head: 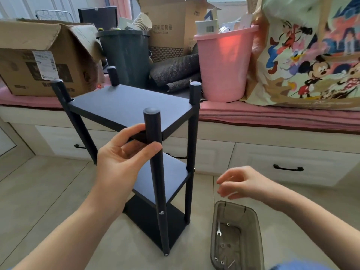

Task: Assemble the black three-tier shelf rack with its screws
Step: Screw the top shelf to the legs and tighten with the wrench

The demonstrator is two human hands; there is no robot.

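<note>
At about ten o'clock a brown cardboard box [39,61] sits on the pink cushion [272,115] of the window seat. It has a white label with a barcode, too small to read. Next to it, at eleven o'clock, stands a dark grey bin [126,55] with paper cups [143,21] poking out.

In the middle the black three-tier shelf rack [134,110] stands upright on the tiled floor [39,191]. The left hand [124,154] holds its nearest pole [155,162] just under the top shelf, with thumb and fingers curled round it. A silver screw [161,212] shows low on that pole.

Behind, at twelve o'clock, a tall carton [167,26] has the printed words "电脑机箱". At one o'clock is a pink bucket [224,65] with a barcoded paper roll inside. At two o'clock a big bag [311,55] shows Mickey, Minnie, Donald and Goofy.

At four o'clock the right hand [239,182] hovers with loose, bent fingers, holding nothing. Right below it, at five o'clock, a clear grey tray [236,236] on the floor holds a small spanner [219,229], nuts and a hex key.
</note>
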